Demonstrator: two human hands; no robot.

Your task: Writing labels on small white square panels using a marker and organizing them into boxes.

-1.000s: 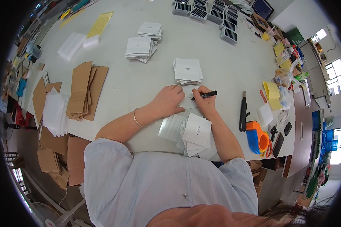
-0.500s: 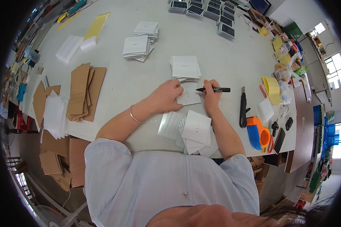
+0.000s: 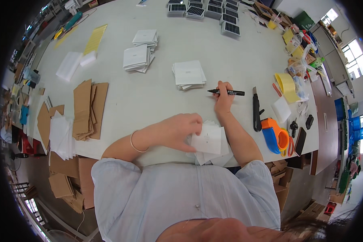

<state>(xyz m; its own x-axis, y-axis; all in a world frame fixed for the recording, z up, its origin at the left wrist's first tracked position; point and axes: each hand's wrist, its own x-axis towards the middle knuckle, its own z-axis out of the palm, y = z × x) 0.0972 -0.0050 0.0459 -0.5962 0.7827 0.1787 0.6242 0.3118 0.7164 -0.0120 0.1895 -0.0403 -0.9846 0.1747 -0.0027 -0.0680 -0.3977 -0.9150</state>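
Note:
My left hand (image 3: 183, 131) is over the left edge of a loose pile of white square cards (image 3: 209, 141) near the table's front edge. Its thumb and fingers are apart; the fingertips reach the top card, and whether they touch it I cannot make out. My right hand (image 3: 224, 97) grips a black marker pen (image 3: 232, 92), uncapped, its tip pointing left above the bare tabletop. Just beyond the pen tip, to the left, stands a neater stack of white cards (image 3: 188, 74).
Two more card stacks (image 3: 139, 56) stand further back left. Brown cardboard pieces (image 3: 88, 109) and white sheets (image 3: 61, 135) lie left. At right are a box cutter (image 3: 256, 111), an orange-blue tape dispenser (image 3: 275, 137) and a yellow roll (image 3: 286, 86). Solar-panel units (image 3: 230, 18) sit at the back.
My left hand has moved toward me, from the single card under the pen to the near pile. That card no longer lies there. My right hand still holds the marker. The view has shifted slightly.

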